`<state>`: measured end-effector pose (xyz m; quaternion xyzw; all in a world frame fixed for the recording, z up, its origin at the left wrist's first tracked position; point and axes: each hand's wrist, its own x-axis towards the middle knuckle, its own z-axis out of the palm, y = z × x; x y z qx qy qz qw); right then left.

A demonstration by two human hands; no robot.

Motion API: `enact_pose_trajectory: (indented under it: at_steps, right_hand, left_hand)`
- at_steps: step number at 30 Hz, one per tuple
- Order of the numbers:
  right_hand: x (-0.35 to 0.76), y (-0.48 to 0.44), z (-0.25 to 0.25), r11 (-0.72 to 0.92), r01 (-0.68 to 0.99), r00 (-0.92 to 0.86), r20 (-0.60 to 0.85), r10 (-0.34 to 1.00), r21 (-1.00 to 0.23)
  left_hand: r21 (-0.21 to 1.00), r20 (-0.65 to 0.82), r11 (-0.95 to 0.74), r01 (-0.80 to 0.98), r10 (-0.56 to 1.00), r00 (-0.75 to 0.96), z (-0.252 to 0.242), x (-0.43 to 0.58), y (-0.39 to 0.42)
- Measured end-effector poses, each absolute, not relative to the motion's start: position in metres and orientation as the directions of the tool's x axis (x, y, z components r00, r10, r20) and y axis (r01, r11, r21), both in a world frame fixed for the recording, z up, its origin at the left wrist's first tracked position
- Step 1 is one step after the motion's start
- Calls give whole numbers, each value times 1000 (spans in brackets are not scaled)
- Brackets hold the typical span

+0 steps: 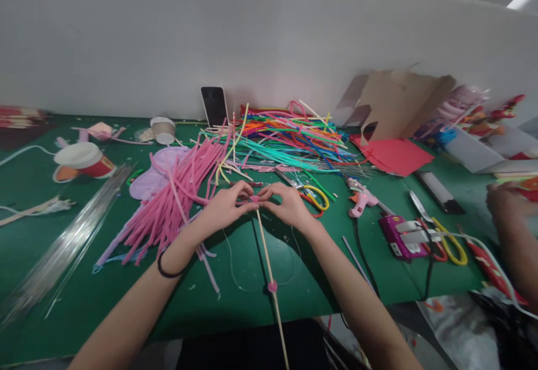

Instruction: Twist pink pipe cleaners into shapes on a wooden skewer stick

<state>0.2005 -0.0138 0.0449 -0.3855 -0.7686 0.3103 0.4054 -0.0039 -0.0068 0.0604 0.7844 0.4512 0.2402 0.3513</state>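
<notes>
My left hand [225,208] and my right hand [289,206] meet over the green table, both closed in a pinch at the top of a thin wooden stick [266,252]. Between the fingertips shows a small piece of pink pipe cleaner [254,198], partly hidden by them. Lower on the stick sits a small pink disc [272,286]. The stick slants down past the table's front edge. A thin clear thread [232,269] curves below my hands. Beside my left wrist lies a bunch of pink pipe cleaners [168,213].
Scissors with yellow handles [317,197] lie near my right hand. Farther right are a glue gun [360,197], a purple power strip [399,241] and more scissors [451,246]. Multicoloured pipe cleaners [290,134] and a phone [214,106] are behind. A co-worker's hand [510,207] is far right.
</notes>
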Motion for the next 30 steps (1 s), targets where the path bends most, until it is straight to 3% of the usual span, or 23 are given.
enact_pose_trajectory:
  at_steps: [6, 13, 22, 30]
  right_hand:
    - [202, -6, 90, 481, 272, -435, 340, 834, -833]
    - [205, -2, 131, 415, 272, -371, 304, 878, -868]
    - [204, 0, 141, 433, 412, -444, 239, 864, -801]
    - [206, -2, 143, 455, 395, -435, 273, 858, -798]
  left_hand:
    - [717, -175, -347, 605, 750, 638, 109, -8, 24]
    - [746, -108, -347, 568, 779, 617, 150, -5, 27]
    - [769, -84, -328, 548, 799, 595, 154, -6, 17]
    - [787, -103, -297, 541, 801, 590, 157, -7, 15]
